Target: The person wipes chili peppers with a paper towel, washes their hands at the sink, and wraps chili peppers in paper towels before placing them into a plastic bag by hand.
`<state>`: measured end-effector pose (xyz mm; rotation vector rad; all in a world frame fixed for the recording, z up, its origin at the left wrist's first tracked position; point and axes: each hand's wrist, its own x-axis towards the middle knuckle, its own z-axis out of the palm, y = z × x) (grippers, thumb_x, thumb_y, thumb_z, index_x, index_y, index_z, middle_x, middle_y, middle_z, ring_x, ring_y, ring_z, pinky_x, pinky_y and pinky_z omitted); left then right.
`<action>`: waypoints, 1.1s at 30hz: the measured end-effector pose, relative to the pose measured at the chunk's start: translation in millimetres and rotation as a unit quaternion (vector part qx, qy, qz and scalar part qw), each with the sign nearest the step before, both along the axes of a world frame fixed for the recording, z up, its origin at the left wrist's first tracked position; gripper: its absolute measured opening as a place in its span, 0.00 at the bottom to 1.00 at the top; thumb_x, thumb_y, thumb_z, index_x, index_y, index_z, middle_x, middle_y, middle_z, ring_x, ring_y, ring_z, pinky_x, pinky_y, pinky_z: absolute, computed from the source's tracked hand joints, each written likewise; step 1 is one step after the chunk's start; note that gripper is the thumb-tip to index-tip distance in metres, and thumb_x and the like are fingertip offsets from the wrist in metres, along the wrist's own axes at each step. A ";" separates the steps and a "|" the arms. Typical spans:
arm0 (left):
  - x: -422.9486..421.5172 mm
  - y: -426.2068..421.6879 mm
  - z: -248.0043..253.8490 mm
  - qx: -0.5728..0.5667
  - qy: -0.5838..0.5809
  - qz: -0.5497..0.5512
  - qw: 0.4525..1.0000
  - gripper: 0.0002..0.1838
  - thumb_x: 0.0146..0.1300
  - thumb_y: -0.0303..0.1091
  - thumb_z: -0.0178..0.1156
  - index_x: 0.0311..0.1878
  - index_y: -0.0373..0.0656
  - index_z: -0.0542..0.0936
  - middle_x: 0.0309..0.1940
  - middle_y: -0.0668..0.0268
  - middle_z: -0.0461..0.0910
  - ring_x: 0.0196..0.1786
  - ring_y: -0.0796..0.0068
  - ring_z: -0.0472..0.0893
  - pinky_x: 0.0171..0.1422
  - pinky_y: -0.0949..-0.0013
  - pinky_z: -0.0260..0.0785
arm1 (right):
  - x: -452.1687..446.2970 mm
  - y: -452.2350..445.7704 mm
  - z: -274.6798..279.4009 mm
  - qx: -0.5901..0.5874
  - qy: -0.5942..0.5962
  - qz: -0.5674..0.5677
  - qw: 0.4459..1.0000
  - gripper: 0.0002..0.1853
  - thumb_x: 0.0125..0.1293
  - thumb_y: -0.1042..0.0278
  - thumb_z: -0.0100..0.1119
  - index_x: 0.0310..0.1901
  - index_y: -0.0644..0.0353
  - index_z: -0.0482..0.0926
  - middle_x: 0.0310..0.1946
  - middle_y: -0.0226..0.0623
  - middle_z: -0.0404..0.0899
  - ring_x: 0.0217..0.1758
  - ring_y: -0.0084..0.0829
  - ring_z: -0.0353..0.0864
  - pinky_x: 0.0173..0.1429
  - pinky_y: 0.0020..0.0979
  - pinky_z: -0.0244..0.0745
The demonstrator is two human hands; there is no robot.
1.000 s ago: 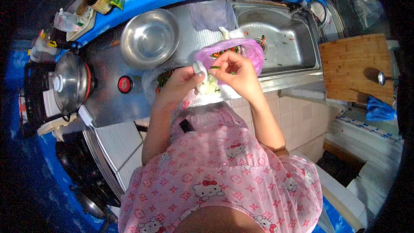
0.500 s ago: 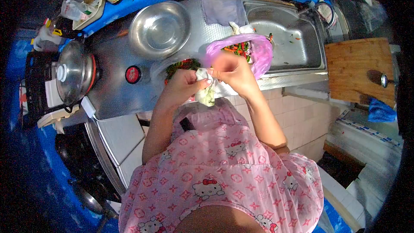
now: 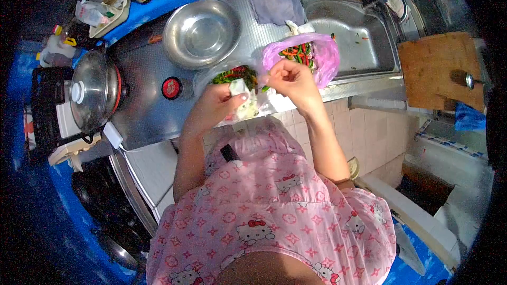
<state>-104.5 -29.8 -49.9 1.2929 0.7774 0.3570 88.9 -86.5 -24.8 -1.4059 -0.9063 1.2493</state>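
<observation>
A crumpled white tissue (image 3: 245, 104) with greenish-yellow patches is gripped in my left hand (image 3: 214, 106). Just behind that hand, red and green chili peppers (image 3: 232, 75) lie in a clear plastic bag at the counter's front edge. My right hand (image 3: 296, 84) is closed in a pinch in front of the pink plastic bag (image 3: 328, 58). A small green chili pepper (image 3: 265, 89) shows below its fingertips, partly hidden. Inside the open pink bag are more chili peppers (image 3: 296, 53), red and green.
A wide steel basin (image 3: 232, 34) stands on the metal counter beside a round red-and-black lid (image 3: 171, 88). To the left is a lidded pot (image 3: 91, 94). Right of the bags are the sink (image 3: 364, 68), with small scraps in it, and a wooden cutting board (image 3: 435, 63). A grey cloth (image 3: 277, 8) lies behind.
My right hand has come off the tissue and moved right, apart from my left hand, with the green chili pepper at its fingertips. The tissue stays in my left hand. The view has shifted slightly.
</observation>
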 end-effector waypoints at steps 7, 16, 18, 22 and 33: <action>-19.5 6.6 -27.3 0.125 0.083 0.027 0.988 0.10 0.55 0.35 0.60 0.34 0.37 0.78 0.22 0.67 0.77 0.22 0.85 0.72 0.27 0.78 0.65 | -22.4 7.5 -37.8 0.060 -0.038 -0.155 0.985 0.05 0.55 0.75 0.60 0.29 0.61 0.73 0.18 0.22 0.70 0.21 0.12 0.67 0.25 0.15 0.62; -46.8 23.4 -34.1 -0.023 -0.020 0.210 0.977 0.16 0.59 0.32 0.56 0.48 0.36 0.74 0.39 0.66 0.78 0.37 0.80 0.77 0.39 0.78 0.70 | -48.9 16.2 -132.6 0.067 -0.299 -0.142 0.941 0.23 0.48 0.63 0.67 0.44 0.66 0.72 0.32 0.39 0.75 0.31 0.28 0.75 0.36 0.26 0.70; -38.2 18.7 -26.5 -0.041 -0.052 0.191 0.979 0.16 0.59 0.30 0.55 0.49 0.35 0.73 0.40 0.64 0.77 0.39 0.78 0.77 0.44 0.78 0.71 | -49.6 14.6 -115.7 0.069 -0.271 -0.160 0.947 0.22 0.51 0.63 0.65 0.44 0.66 0.73 0.33 0.40 0.75 0.32 0.29 0.75 0.37 0.26 0.71; -22.6 14.1 -30.1 -0.077 -0.072 0.123 0.987 0.17 0.56 0.25 0.56 0.50 0.33 0.72 0.46 0.62 0.75 0.46 0.75 0.75 0.51 0.74 0.69 | -31.9 6.8 -72.4 0.005 0.098 0.002 0.995 0.15 0.58 0.67 0.58 0.46 0.63 0.74 0.33 0.29 0.76 0.32 0.18 0.73 0.32 0.21 0.69; 77.1 19.1 -5.0 0.153 -0.023 -0.047 0.987 0.12 0.50 0.26 0.61 0.40 0.38 0.76 0.40 0.67 0.75 0.41 0.78 0.75 0.43 0.75 0.67 | 44.1 -18.6 -37.1 0.073 0.015 -0.083 0.994 0.12 0.58 0.76 0.53 0.44 0.63 0.77 0.34 0.26 0.76 0.34 0.14 0.69 0.38 0.18 0.65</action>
